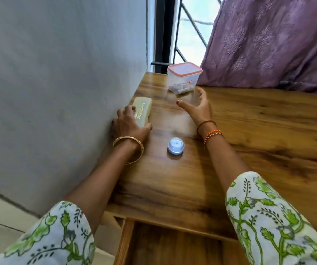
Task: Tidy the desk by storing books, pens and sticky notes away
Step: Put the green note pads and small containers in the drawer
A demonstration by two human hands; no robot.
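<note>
Left hand on the pencil box by the wall, right hand reaching for the lidded tub

The left hand (129, 124) is closed over the near end of the cream pencil box (142, 111), which lies flat on the desk (259, 131) against the wall (58, 73). It looks rigid, light and smooth, best pinched across its long sides. The right hand (196, 107) hovers spread and empty, just short of the clear container (183, 78) with its orange lid. A small round blue jar (175, 148) sits between the forearms, and a drawer (173, 245) stands open below
</note>
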